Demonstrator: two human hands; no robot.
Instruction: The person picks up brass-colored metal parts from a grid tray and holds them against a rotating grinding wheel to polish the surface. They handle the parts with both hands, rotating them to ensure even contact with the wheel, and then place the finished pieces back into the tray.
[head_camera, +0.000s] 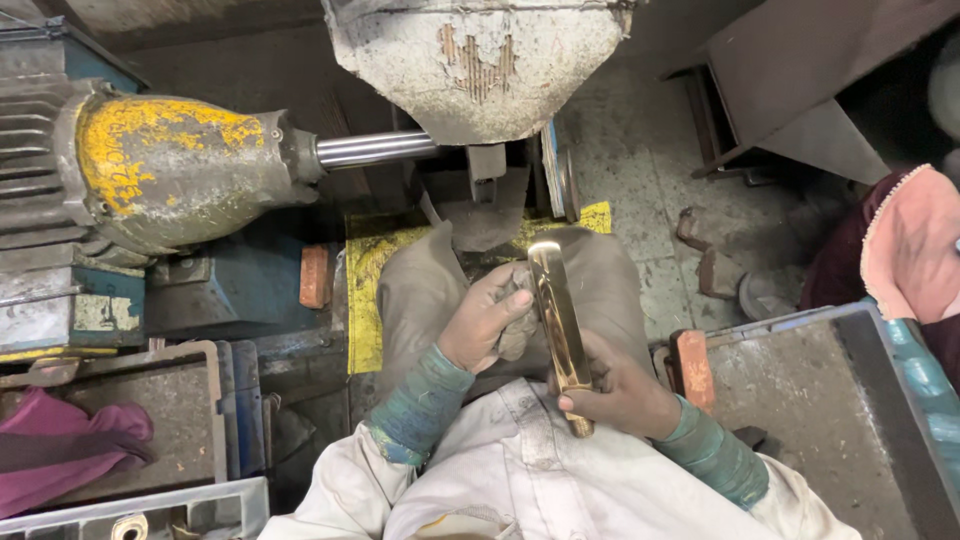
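From the head camera, you are looking down at your lap, in front of a polishing machine with a yellow-stained motor housing (165, 165) and a bright steel shaft (375, 149) running into a dusty hood (480, 60).

Your right hand (622, 392) has its fingers closed around the lower end of a long polished brass handle (560, 325), which stands nearly upright over your knees. Your left hand (487, 322) is closed on a grey rag (518, 315), pressing it against the handle's left side near its upper half.

At lower left sits a grimy metal tray (200, 400) with a crumpled magenta cloth (70, 445) lying in it. Below it, a pale crate (215, 500) is cut off by the picture's edge; one small brass piece (125, 527) shows inside. At right, a large grey bin (790, 400) shows only a dusty floor, with its far side out of frame.

The polishing wheel is hidden under the hood. A person in maroon and pink cloth (915, 250) at the right edge is mostly cut off. Your right fingertips are partly hidden behind the handle.
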